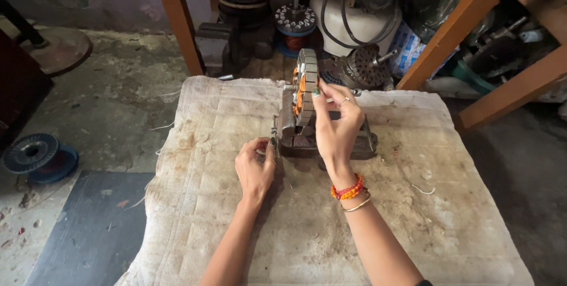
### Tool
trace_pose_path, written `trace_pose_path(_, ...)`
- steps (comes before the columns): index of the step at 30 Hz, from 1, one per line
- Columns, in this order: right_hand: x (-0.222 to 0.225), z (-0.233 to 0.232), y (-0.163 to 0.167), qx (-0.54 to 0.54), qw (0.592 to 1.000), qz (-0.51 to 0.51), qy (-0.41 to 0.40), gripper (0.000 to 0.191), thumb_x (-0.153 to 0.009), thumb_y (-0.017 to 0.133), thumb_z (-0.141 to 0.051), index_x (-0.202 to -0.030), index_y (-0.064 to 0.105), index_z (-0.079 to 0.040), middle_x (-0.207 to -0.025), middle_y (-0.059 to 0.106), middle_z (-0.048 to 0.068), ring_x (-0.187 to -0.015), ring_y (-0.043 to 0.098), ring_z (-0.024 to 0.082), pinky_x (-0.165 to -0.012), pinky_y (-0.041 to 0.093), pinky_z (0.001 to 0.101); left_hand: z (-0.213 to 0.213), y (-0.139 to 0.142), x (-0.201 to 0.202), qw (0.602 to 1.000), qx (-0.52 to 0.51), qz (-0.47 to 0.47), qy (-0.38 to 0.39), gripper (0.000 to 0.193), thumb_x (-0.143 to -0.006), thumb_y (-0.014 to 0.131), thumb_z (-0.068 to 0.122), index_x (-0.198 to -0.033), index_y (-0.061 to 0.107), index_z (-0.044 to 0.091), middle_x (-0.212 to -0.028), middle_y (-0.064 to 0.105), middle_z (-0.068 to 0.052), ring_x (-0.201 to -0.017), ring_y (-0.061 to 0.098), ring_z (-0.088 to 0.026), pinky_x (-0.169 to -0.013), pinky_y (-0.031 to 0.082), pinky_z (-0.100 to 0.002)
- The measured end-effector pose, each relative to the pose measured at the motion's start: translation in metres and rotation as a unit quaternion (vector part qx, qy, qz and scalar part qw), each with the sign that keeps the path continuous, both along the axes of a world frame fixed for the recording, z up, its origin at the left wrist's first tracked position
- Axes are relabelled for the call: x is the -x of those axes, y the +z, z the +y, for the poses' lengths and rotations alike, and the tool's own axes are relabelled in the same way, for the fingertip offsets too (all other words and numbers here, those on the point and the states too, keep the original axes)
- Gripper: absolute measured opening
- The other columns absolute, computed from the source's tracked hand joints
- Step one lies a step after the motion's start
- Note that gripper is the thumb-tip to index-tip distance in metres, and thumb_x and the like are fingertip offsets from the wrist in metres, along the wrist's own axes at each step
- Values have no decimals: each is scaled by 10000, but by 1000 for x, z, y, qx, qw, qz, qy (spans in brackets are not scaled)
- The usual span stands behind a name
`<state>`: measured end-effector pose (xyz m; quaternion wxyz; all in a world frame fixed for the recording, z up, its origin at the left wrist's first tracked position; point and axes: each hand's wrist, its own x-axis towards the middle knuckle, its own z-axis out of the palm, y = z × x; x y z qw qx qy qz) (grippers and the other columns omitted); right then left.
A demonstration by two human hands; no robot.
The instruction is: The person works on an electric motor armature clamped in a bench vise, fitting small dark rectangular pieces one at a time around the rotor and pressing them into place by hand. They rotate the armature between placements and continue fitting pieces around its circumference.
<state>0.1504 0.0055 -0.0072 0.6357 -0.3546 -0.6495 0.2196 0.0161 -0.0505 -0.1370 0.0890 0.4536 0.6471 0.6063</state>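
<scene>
Upright on the winding jig [331,141], mid-cloth [354,233], the motor stator [304,85] (copper coils showing) is pinched by the right hand [336,123]; the left hand [255,165] grips the crank handle [273,141]. Uneven cranking could probably snag or loosen the wire.

My right hand [335,125] covers much of the winding stand [360,141], and I can't tell what my left hand [255,168] pinches at its crank. Both forearms run off the bottom edge. The shelf clutter [354,20] behind is cropped at the top.
</scene>
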Motion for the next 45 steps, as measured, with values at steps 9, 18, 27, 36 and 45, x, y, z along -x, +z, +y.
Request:
trace_pose_path(9,35,-8,1,-66,992,25,-106,424,-904,806,-119,-1278,687,41,-1169,706,117,-1069,686,226,-974,536,357,-1,-3,1,1000,5,5,0,150,-875,710,122,-987,749,29,-853,719,-170,-769,706,-289,-729,548,-370)
trace_pose_path(18,43,-5,-11,-67,987,42,-138,403,-903,796,-54,-1290,708,16,-1083,680,93,-1015,667,215,-962,528,347,-1,-4,0,1000,12,-4,-3,157,-872,701,119,-988,745,23,-876,723,-178,-784,715,-290,-730,555,-369)
trace_pose_path(27,41,-6,-21,-26,995,51,-79,386,-997,683,-152,-1344,662,15,-1307,679,135,-1244,612,258,-1112,450,394,-2,0,-2,1000,12,-4,5,159,-869,709,128,-985,750,27,-873,727,-177,-781,716,-295,-724,554,-371)
trace_pose_path(36,47,-9,-20,-102,974,-55,-194,377,-1015,646,-148,-1347,644,30,-1226,646,147,-1155,575,321,-1075,424,456,-2,0,-1,1000,13,0,5,165,-872,711,128,-995,753,26,-866,725,-181,-770,714,-296,-715,555,-372)
trace_pose_path(45,47,-9,-21,-80,982,-32,-168,425,-1021,633,-158,-1397,605,40,-1275,630,149,-1176,557,327,-1062,427,453,-2,-1,-2,1000,12,-23,0,163,-880,707,127,-997,752,22,-900,740,-179,-780,731,-283,-723,567,-359)
